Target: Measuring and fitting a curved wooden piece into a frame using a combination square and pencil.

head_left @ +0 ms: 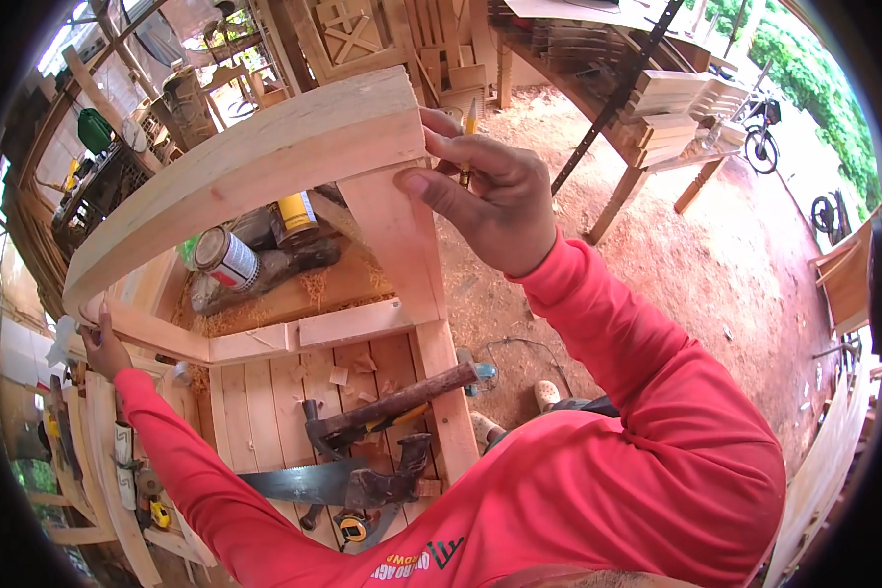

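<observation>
A curved pale wooden board (255, 137) spans the top of a wooden frame (392, 255). My right hand (490, 196) grips the board's right end, thumb at its lower edge, with a yellow pencil (470, 120) held between the fingers. My left hand (108, 348) is closed round the far left end at a frame joint, partly hidden. Below, on a slatted panel (260, 412), lie a hammer (402, 402), a handsaw (314, 482) and a tape measure (356, 529).
Two cans (227, 261) stand on wood among shavings behind the frame. At the back right are a workbench (637, 171) with stacked pieces and a motorbike (761, 137). Timber pieces (98, 461) line the left side. A cable (529, 348) crosses the dirt floor (676, 274).
</observation>
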### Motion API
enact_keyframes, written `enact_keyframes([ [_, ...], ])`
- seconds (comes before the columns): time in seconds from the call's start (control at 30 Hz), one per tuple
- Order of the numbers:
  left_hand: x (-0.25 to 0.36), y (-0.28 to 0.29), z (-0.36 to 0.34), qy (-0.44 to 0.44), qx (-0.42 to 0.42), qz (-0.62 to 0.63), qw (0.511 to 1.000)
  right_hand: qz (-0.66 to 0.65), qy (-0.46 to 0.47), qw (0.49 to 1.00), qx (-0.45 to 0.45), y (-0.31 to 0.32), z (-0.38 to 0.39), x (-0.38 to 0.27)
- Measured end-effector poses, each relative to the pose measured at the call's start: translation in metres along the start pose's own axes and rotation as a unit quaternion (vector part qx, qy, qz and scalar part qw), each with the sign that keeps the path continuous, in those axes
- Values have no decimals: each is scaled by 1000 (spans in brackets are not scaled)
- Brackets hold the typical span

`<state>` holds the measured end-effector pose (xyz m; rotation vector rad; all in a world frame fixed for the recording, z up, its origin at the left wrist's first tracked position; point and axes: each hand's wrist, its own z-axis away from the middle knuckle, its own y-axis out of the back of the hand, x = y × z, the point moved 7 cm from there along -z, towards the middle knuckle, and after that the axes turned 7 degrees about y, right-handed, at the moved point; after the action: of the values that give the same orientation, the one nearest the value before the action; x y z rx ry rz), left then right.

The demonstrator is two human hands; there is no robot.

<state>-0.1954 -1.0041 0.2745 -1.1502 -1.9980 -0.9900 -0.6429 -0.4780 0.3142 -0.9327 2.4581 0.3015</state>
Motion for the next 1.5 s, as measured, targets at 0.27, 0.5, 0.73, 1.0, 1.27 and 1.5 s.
enact_keyframes([
  [0.27,-5,-1,-5,-22,19,41,999,41,58,997,22,0,-5,-7],
  [0.5,-23,-5,-14,-34,19,-13,999,92,15,996,7,-2,-3,-6],
  [0.73,11,-35,20,54,36,-37,997,101,-82,989,70,11,11,0],
  [1.0,24,4,30,-22,140,5,990,116,-49,991,42,5,8,-4],
  [1.27,24,8,29,-19,111,21,993,188,-39,981,14,0,1,-9],
  [1.5,11,2,20,-40,104,27,993,248,1,969,3,-2,-3,-18],
])
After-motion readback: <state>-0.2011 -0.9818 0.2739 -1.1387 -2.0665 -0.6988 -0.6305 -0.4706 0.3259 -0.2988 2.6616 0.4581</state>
